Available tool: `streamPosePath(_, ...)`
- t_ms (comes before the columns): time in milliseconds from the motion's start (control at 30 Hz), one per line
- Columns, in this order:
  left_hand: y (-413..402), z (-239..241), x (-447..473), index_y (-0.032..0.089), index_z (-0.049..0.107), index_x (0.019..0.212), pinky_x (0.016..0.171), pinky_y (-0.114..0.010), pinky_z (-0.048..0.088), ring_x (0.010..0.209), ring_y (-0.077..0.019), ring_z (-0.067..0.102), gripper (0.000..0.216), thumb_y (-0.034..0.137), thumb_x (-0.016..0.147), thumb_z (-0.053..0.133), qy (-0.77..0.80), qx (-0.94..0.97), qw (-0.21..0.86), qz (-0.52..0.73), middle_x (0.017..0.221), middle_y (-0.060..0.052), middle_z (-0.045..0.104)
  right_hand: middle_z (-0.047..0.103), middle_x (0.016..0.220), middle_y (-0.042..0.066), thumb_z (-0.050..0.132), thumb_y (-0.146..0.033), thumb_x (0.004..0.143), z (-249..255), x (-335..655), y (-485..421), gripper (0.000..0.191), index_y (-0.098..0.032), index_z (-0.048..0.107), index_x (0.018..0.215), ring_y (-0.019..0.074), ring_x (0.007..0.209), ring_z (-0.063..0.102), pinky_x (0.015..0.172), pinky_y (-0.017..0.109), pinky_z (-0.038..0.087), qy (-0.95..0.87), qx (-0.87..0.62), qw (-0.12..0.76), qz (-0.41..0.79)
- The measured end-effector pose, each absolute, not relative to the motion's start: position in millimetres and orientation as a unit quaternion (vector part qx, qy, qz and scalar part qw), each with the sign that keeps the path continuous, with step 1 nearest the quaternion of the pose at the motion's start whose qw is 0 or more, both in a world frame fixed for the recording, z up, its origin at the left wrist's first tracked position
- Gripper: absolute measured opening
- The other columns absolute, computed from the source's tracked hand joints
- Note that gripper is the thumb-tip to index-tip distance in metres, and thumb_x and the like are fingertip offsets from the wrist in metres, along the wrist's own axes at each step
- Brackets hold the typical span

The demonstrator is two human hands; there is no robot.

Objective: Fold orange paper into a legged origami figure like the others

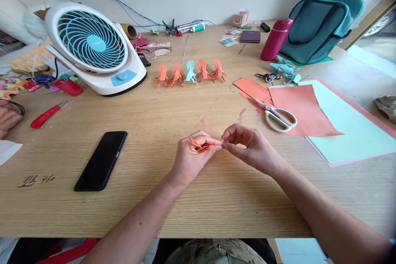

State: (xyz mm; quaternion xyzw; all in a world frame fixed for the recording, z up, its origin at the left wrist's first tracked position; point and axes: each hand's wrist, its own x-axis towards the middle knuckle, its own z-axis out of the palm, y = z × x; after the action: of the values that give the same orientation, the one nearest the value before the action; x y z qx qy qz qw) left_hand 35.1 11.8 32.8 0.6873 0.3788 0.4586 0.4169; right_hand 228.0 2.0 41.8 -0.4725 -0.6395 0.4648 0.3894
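My left hand (188,156) and my right hand (250,146) meet over the middle of the wooden table (154,210). Both pinch a small folded orange paper piece (202,145). The left hand's fingers are wrapped round its body, and the right hand's fingertips grip its right tip. Farther back stands a row of finished folded paper figures (190,73), several orange and one light blue.
A black phone (101,159) lies to the left. White-handled scissors (276,116) rest on orange paper sheets (301,109) over a light green sheet (352,132). A white and teal fan (93,47), red knife (46,114), red flask (276,38) and teal bag (321,24) stand behind. Another person's hand (8,119) is at the left edge.
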Motion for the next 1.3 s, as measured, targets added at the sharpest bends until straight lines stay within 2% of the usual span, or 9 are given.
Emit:
streamPosePath(233, 14.3, 32.4, 34.5, 0.018, 0.079, 0.082, 0.065, -0.023, 0.049, 0.069, -0.0131, 0.064, 0.002, 0.019, 0.083, 0.078, 0.37, 0.698, 0.416, 0.452, 0.076, -0.003, 0.071, 0.061, 0.077, -0.002, 0.065, -0.019, 0.084, 41.7, 227.2, 1.2, 0.006, -0.02, 0.059, 0.083, 0.0115, 0.069, 0.056, 0.066, 0.026, 0.047, -0.647, -0.473, 0.394, 0.451)
streamPosePath(467, 15.8, 28.5, 35.9, 0.016, 0.075, 0.077, 0.066, -0.024, 0.048, 0.071, -0.0139, 0.063, 0.008, 0.021, 0.083, 0.076, 0.401, 0.692, 0.425, 0.423, 0.075, -0.003, 0.068, 0.059, 0.076, -0.003, 0.063, -0.016, 0.083, 42.2, 224.7, -3.4, 0.01, -0.022, 0.055, 0.082, 0.0115, 0.069, 0.056, 0.067, 0.027, 0.047, -0.669, -0.497, 0.39, 0.391)
streamPosePath(700, 18.1, 29.8, 35.7, 0.016, 0.071, 0.075, 0.068, -0.025, 0.048, 0.07, -0.0143, 0.062, 0.012, 0.025, 0.083, 0.071, 0.42, 0.656, 0.48, 0.403, 0.075, -0.002, 0.069, 0.069, 0.083, 0.001, 0.064, -0.023, 0.086, 37.8, 226.6, 1.1, 0.009, -0.021, 0.059, 0.094, 0.016, 0.078, 0.066, 0.074, 0.03, 0.051, -0.628, -0.482, 0.406, 0.457)
streamPosePath(833, 19.6, 29.7, 35.1, 0.017, 0.069, 0.073, 0.065, -0.024, 0.043, 0.065, -0.0117, 0.055, 0.013, 0.027, 0.081, 0.071, 0.436, 0.596, 0.522, 0.426, 0.069, 0.001, 0.064, 0.072, 0.089, 0.004, 0.062, -0.028, 0.09, 36.8, 227.9, 2.2, 0.011, -0.02, 0.064, 0.097, 0.0175, 0.083, 0.068, 0.074, 0.031, 0.051, -0.624, -0.477, 0.398, 0.473)
streamPosePath(1033, 16.4, 31.7, 36.8, 0.016, 0.069, 0.072, 0.065, -0.023, 0.04, 0.068, -0.0111, 0.049, 0.018, 0.032, 0.081, 0.072, 0.424, 0.54, 0.567, 0.455, 0.071, 0.001, 0.059, 0.069, 0.082, 0.001, 0.064, -0.034, 0.091, 38.8, 222.4, -4.0, 0.014, -0.02, 0.067, 0.093, 0.0152, 0.076, 0.062, 0.07, 0.029, 0.048, -0.663, -0.494, 0.363, 0.43)
streamPosePath(1167, 13.2, 31.8, 39.2, 0.016, 0.07, 0.074, 0.068, -0.024, 0.043, 0.071, -0.0124, 0.053, 0.02, 0.034, 0.082, 0.074, 0.397, 0.527, 0.601, 0.451, 0.071, 0.0, 0.062, 0.067, 0.077, 0.0, 0.064, -0.029, 0.092, 39.5, 218.4, -8.6, 0.011, -0.021, 0.067, 0.086, 0.014, 0.072, 0.061, 0.069, 0.029, 0.047, -0.676, -0.501, 0.394, 0.369)
streamPosePath(1300, 12.8, 31.7, 39.9, 0.015, 0.071, 0.072, 0.065, -0.023, 0.041, 0.067, -0.0112, 0.05, 0.024, 0.036, 0.08, 0.078, 0.389, 0.51, 0.618, 0.454, 0.067, 0.001, 0.059, 0.065, 0.078, 0.0, 0.062, -0.02, 0.093, 39.5, 217.1, -10.4, 0.007, -0.022, 0.066, 0.087, 0.0142, 0.073, 0.061, 0.07, 0.029, 0.049, -0.712, -0.474, 0.435, 0.28)
